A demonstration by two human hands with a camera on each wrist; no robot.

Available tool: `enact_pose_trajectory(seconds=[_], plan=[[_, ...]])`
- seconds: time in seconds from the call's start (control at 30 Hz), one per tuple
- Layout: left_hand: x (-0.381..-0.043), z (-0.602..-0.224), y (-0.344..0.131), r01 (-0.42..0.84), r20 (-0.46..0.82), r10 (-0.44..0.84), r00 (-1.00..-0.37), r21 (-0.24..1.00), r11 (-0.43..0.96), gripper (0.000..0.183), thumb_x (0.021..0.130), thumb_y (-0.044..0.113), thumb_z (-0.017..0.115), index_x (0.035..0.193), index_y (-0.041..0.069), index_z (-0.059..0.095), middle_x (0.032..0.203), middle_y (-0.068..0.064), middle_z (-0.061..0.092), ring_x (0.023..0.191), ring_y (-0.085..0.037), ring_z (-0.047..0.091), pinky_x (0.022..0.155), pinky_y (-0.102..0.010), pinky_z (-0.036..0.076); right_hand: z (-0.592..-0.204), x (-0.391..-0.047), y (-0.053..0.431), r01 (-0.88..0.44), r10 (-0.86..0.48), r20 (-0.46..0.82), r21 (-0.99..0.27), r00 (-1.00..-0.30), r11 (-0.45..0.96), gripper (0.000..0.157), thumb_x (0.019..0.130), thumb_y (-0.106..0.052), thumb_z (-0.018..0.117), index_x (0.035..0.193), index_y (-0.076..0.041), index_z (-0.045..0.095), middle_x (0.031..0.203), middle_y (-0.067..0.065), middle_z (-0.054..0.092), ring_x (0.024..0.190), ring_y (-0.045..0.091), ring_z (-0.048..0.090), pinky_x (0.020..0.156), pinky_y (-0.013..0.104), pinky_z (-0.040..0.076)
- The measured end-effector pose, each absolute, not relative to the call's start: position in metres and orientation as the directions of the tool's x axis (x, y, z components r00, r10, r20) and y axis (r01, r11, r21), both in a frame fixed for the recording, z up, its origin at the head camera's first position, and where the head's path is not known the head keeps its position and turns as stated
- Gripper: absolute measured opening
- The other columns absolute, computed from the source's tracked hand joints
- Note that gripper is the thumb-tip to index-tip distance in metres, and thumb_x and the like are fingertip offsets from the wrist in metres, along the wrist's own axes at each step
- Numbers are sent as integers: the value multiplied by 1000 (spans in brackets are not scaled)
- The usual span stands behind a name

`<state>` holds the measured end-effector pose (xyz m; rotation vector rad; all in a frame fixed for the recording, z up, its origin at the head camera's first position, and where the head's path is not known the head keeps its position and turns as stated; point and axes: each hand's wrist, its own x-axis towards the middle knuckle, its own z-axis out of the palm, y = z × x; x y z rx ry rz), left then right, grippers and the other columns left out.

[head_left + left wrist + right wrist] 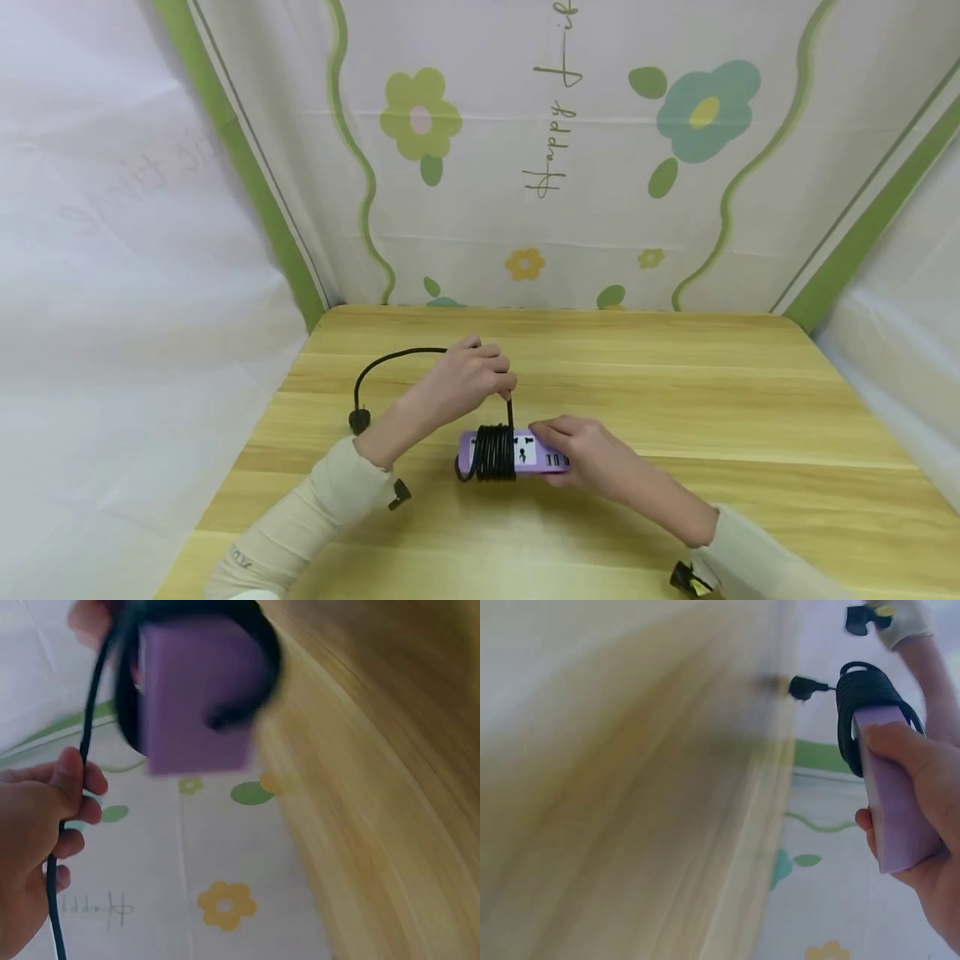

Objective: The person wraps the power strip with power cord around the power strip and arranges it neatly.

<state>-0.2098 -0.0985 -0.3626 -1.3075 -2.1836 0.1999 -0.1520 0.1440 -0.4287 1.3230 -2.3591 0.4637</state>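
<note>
A purple power strip (467, 440) with white socket faces is gripped at its right end by my right hand (600, 458); the right wrist view shows the thumb along its side. Several turns of black cord (495, 454) wrap tightly around the strip's left half. My left hand (468, 379) pinches the free cord just above and behind the strip, and a short length runs down taut to the coil. In the left wrist view the cord (88, 724) passes between thumb and fingers. Beyond the left hand the tail curves left to a black plug (359, 419).
The wooden table (675, 375) reaches to a white printed cloth (562, 208) with flowers at the back. White cloth walls (135, 292) stand on both sides. A small black camera mount (688, 581) sits at the right wrist, another (401, 494) at the left.
</note>
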Motion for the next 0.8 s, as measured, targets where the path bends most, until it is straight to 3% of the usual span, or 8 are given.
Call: enact_pose_trajectory(seconds=[0.13, 0.23, 0.37, 0.47, 0.6, 0.67, 0.8], plan=[[-215, -368, -99, 835, 363, 873, -326, -322, 446, 11, 91, 38, 63, 87, 32, 72, 83, 17, 66, 76, -6, 48, 72, -25, 33, -420, -142, 148, -905, -716, 570, -130, -403, 406, 62, 63, -23, 93, 115, 1, 70, 101, 8, 73, 82, 17, 71, 69, 13, 55], [-219, -373, -99, 886, 352, 879, -321, -216, 410, 8, 93, 32, 64, 89, 30, 70, 86, 16, 66, 80, -6, 50, 73, -25, 37, -413, -138, 152, -918, -680, 621, -204, -391, 341, 59, 67, -22, 92, 116, 1, 69, 100, 9, 73, 79, 14, 70, 67, 9, 52], [-221, -380, -95, 946, 343, 884, -319, 56, 319, 12, 97, 12, 63, 94, 20, 72, 89, 8, 69, 84, -7, 56, 77, -18, 45, -405, -134, 156, -913, -634, 656, -299, -408, 279, 54, 77, -28, 87, 119, 0, 68, 101, 10, 74, 79, 13, 70, 65, 8, 51], [-221, -391, -91, 925, 356, 873, -334, 302, 230, 21, 97, -5, 55, 97, 10, 70, 89, 1, 70, 83, -6, 60, 78, -13, 50, -398, -134, 159, -913, -607, 682, -316, -407, 257, 51, 82, -33, 83, 119, 0, 69, 102, 10, 74, 80, 15, 71, 66, 10, 53], [-215, -412, -89, 821, 403, 822, -403, 556, 130, 17, 95, -3, 54, 97, 9, 66, 86, -1, 68, 76, -4, 60, 73, -16, 53, -389, -138, 162, -920, -566, 726, -293, -390, 258, 50, 86, -36, 79, 117, 2, 69, 100, 12, 74, 79, 19, 72, 67, 13, 55], [-209, -422, -89, 747, 419, 783, -459, 659, 85, 11, 94, -1, 57, 99, 5, 64, 89, -8, 68, 80, -9, 62, 78, -23, 56, -385, -142, 163, -920, -541, 745, -284, -389, 271, 50, 85, -35, 79, 116, 3, 69, 100, 14, 74, 78, 21, 72, 66, 14, 55], [-191, -431, -86, 652, 386, 679, -624, 736, 182, 11, 90, -10, 54, 96, -2, 57, 88, -13, 62, 84, -9, 57, 82, -26, 55, -378, -152, 168, -896, -493, 751, -327, -439, 300, 51, 85, -36, 79, 116, 3, 69, 102, 18, 75, 78, 23, 72, 65, 15, 55]])
